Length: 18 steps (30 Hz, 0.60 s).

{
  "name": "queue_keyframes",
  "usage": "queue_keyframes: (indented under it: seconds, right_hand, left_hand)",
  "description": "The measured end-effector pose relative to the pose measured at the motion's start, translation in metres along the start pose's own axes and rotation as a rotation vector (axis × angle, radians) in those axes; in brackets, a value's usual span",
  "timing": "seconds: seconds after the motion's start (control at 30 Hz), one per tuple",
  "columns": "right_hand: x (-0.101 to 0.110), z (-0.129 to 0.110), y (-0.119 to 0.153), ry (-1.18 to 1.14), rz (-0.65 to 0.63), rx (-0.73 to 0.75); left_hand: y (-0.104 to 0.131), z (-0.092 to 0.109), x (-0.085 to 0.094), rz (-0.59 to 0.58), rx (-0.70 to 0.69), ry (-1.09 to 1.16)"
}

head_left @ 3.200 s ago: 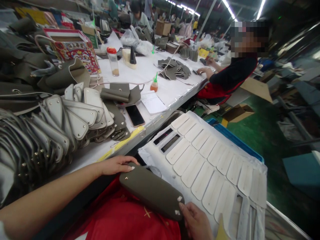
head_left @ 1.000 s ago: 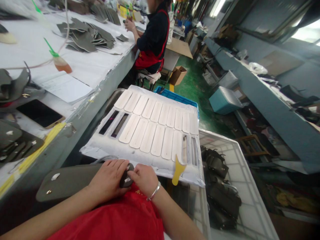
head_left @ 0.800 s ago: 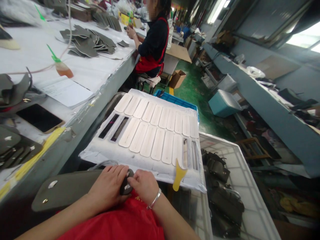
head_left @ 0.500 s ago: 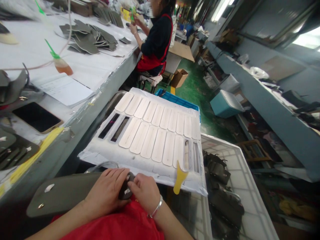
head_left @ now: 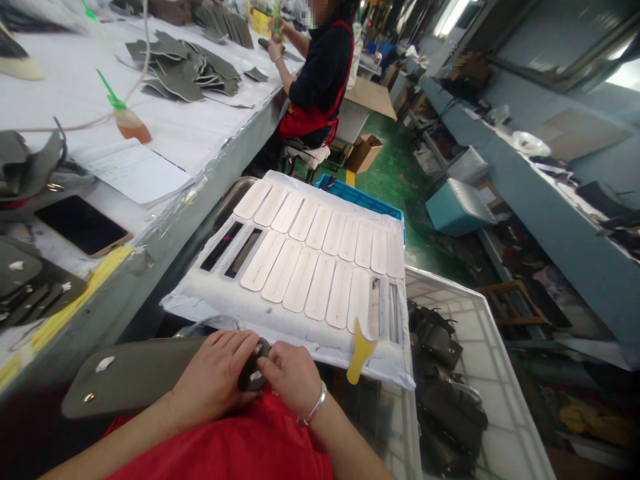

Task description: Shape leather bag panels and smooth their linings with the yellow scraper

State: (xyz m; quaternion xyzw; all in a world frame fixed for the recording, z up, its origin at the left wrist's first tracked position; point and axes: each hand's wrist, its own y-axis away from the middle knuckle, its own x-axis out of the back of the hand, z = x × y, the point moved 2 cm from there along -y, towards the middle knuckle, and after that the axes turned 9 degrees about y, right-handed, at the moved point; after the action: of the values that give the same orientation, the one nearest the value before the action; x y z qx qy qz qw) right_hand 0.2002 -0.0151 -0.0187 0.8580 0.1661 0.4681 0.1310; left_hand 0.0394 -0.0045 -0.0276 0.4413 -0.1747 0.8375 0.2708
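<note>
Under white sheeting, the worktable (head_left: 200, 127) was edged in grey, with a phone (head_left: 83, 223) and a notebook (head_left: 140, 173) set along that edge. Beside it, an olive-grey leather panel (head_left: 135, 373) was held partly over a red apron (head_left: 225, 447), near the near edge of a board (head_left: 205, 293) covered with pale strips (head_left: 263, 260). Its right end was clasped by the left hand (head_left: 215, 373) and pinched by the curled right hand (head_left: 295, 380). At the board's near right corner, a yellow scraper (head_left: 359, 357) was seen.

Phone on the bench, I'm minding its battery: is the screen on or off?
It looks off: the smartphone lies face up, and its screen is plain black, with nothing lit on it.
</note>
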Motion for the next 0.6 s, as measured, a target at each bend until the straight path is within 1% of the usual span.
queue_keyframes:
  seconds: [0.2, 0.37, 0.43, 0.5, 0.6]
  right_hand:
    - [0.002, -0.002, -0.002, 0.042, -0.001, 0.024]
    - [0.000, -0.002, -0.003, 0.086, 0.012, 0.009]
    - [-0.002, -0.001, -0.004, 0.040, 0.016, -0.036]
    - [-0.005, 0.001, -0.005, -0.053, 0.043, -0.096]
    - [-0.012, 0.004, -0.007, -0.191, 0.102, -0.145]
  left_hand:
    - [0.000, 0.000, 0.002, -0.036, 0.001, -0.003]
    - [0.000, 0.002, 0.003, -0.030, 0.020, 0.007]
    - [0.000, 0.002, 0.002, -0.015, 0.016, 0.019]
    - [0.000, 0.003, 0.000, -0.012, 0.004, -0.001]
    - [0.000, 0.006, -0.002, -0.050, 0.012, -0.081]
